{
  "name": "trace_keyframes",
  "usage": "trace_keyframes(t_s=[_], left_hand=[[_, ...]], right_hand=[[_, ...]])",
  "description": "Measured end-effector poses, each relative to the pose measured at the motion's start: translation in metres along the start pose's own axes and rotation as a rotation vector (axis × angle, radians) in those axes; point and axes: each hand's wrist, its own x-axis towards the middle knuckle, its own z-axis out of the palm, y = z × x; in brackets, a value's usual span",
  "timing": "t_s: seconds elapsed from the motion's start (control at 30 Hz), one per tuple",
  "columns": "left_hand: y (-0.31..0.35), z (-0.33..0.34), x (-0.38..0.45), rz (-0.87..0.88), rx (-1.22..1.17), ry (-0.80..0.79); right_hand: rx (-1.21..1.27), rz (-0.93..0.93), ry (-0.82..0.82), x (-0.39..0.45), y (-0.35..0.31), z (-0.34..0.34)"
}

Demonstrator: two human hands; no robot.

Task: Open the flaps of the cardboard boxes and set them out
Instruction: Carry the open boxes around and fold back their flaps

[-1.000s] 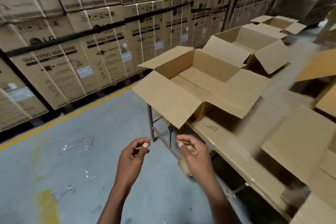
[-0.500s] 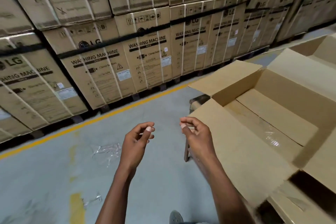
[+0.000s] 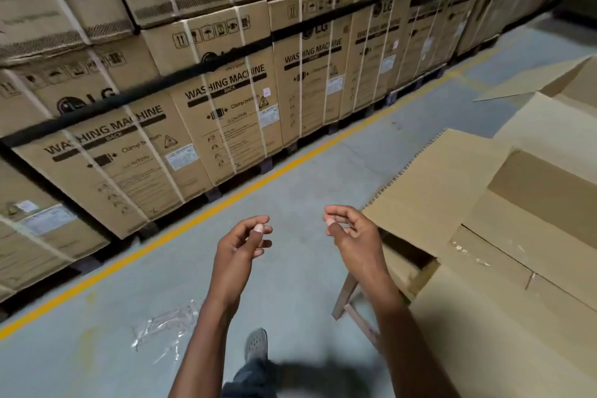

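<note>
With your left hand (image 3: 240,244) and right hand (image 3: 350,234) held over the floor, fingers loosely curled on nothing, and the open cardboard box (image 3: 504,203) just to your right on the counter, reach next for an unopened box and spread its flaps fully outward.

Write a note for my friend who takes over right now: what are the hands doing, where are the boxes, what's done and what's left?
Left hand: held over the floor, fingers loosely curled, holding nothing that shows.
Right hand: the same, beside the near flap without touching it.
Open cardboard box: at the right on a table, flaps folded outward. Part of another open box lies behind it.
Done: this box's flaps are open.
Left: any boxes out of view; cannot tell how many.
</note>
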Motion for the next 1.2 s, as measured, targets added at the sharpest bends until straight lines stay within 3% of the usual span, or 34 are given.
trace_keyframes(t_s=[0.2, 0.4, 0.63, 0.83, 1.03, 1.2], left_hand=[[0.039, -0.013, 0.145, 0.034, 0.069, -0.237], [0.078, 0.04, 0.259, 0.039, 0.115, -0.527], [0.087, 0.15, 0.373, 0.058, 0.145, -0.813], [0.111, 0.258, 0.461, 0.073, 0.17, -1.001], [0.129, 0.352, 0.549, 0.047, 0.155, -1.033], [0.124, 0.443, 0.614, 0.007, 0.181, -1.152]], right_hand=[[0.062, 0.021, 0.275, 0.082, -0.002, 0.032], [0.098, 0.067, 0.548, 0.143, -0.019, 0.027], [0.125, 0.08, 0.847, 0.242, -0.015, -0.016], [0.412, 0.152, 1.021, 0.326, -0.021, -0.071], [0.452, 0.195, 1.129, 0.404, -0.03, -0.124], [0.468, 0.228, 1.223, 0.483, -0.025, -0.169]])
